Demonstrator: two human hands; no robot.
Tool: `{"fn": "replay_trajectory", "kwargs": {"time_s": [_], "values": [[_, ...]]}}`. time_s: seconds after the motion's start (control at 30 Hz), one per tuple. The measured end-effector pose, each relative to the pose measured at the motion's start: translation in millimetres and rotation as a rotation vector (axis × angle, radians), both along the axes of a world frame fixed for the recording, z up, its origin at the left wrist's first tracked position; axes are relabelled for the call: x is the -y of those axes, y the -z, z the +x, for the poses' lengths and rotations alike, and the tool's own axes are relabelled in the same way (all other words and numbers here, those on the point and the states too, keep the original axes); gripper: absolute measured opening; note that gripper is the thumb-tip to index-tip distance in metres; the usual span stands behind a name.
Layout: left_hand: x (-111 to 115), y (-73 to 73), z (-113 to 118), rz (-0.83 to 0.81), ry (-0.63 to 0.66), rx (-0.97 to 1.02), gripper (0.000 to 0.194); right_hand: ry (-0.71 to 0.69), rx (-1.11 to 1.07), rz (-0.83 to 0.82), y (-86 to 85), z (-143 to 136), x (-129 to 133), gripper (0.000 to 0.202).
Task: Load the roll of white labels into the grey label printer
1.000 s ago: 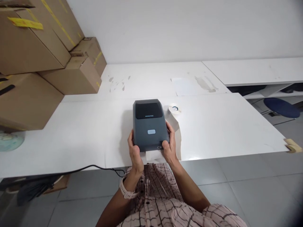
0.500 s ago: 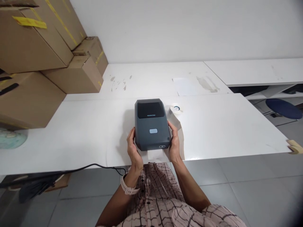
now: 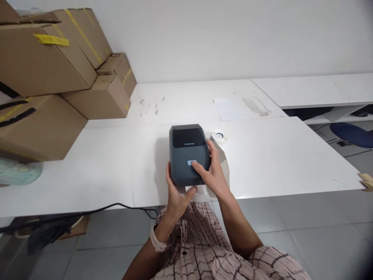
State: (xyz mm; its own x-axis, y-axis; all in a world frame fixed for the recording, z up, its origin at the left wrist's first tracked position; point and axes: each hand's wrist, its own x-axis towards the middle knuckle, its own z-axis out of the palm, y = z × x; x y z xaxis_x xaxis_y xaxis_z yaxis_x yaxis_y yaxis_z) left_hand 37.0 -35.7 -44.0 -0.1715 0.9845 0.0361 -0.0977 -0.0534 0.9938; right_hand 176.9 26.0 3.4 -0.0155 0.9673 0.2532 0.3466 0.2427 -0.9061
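Note:
A dark grey device (image 3: 188,171) with a glossy black window and a light blue button (image 3: 192,162) sits at the front of the white table. My left hand (image 3: 178,199) grips its lower left corner, fingers along the side and thumb by the front edge. Around the right side wraps my right hand (image 3: 215,174), its thumb on the button. White paper (image 3: 201,189) shows below the front edge of the device. Beside its upper right corner lies a white roll (image 3: 218,135), with a greyish sheet (image 3: 225,165) running down from it.
Cardboard boxes (image 3: 96,97) are stacked at the left, above a pale green bundle (image 3: 20,172). A black cable (image 3: 116,204) hangs along the table's front edge. A white sheet (image 3: 227,109) lies farther back. At the right stands a blue stool (image 3: 351,134).
My right thumb has moved from the side of the device onto its button. My left thumb has shifted under the front edge. The view has moved slightly.

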Motion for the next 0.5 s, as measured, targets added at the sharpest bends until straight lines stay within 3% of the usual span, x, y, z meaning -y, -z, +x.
{"fn": "replay_trajectory", "kwargs": {"time_s": [0.23,0.5], "values": [[1.2,12.9,-4.8,-0.010,-0.055,-0.107,0.126,-0.019,-0.360,-0.444,-13.9,4.6,-20.2,0.119],[-2.0,15.2,-2.8,0.029,-0.055,-0.101,0.127,0.002,-0.394,-0.492,-18.5,4.0,-26.2,0.119]]}}
